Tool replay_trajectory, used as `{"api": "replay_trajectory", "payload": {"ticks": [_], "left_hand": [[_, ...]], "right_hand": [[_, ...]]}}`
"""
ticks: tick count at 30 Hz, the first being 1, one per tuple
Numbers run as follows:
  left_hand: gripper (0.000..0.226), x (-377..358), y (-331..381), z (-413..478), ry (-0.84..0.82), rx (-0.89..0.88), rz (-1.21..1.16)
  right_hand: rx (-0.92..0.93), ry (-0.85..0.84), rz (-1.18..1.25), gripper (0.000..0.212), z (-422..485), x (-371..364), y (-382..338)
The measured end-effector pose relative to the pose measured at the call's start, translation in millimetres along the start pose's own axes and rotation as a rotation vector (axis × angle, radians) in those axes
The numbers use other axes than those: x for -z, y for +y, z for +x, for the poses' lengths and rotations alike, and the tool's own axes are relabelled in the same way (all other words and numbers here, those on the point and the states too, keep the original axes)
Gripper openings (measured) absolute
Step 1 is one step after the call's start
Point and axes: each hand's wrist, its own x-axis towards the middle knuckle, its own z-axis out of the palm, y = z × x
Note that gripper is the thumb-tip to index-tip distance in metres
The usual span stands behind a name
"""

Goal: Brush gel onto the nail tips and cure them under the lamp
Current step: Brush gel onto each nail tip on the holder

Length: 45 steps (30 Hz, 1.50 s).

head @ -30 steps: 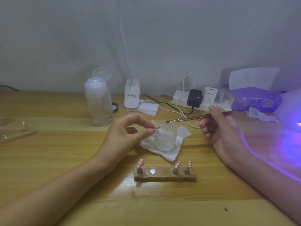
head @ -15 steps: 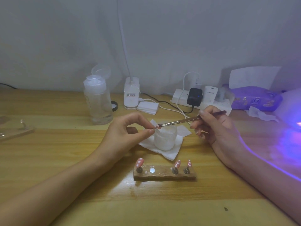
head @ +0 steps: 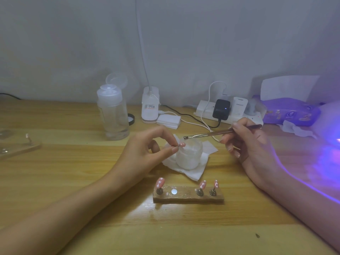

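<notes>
My left hand (head: 145, 151) pinches a pink nail tip (head: 181, 144) with white dots between thumb and forefinger, just above the rim of a small clear jar (head: 189, 155). My right hand (head: 248, 144) grips a thin brush (head: 219, 133); its bristle end hovers a little above and right of the held tip, not touching it. In front of the jar a wooden holder (head: 188, 196) carries three more pink nail tips on pegs, with one bare metal disc between them. The curing lamp (head: 331, 124) glows violet at the right edge.
The jar stands on a white tissue (head: 195, 172). Behind are a clear pump bottle (head: 113, 115), a white desk lamp base (head: 150, 107), a power strip (head: 228, 111) with chargers and cables, and a purple tissue pack (head: 288, 112). A clear tray (head: 16, 146) lies at left.
The brush tip touched the held nail tip half a second ago; it has since lifted up and away to the right. My left hand has held the tip in place.
</notes>
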Motion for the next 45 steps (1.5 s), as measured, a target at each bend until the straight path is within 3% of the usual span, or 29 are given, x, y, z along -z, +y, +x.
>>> {"api": "replay_trajectory", "payload": {"ticks": [24,45], "left_hand": [[0.009,-0.3,-1.5,-0.8,-0.010,0.004,-0.079],[0.015,0.3,3.6,0.2,-0.047,0.145,-0.207]], "right_hand": [[-0.006,0.026,-0.002,0.022,1.1,1.7,2.4],[-0.015,-0.001,-0.028,0.026,-0.2,1.1,2.5]]}}
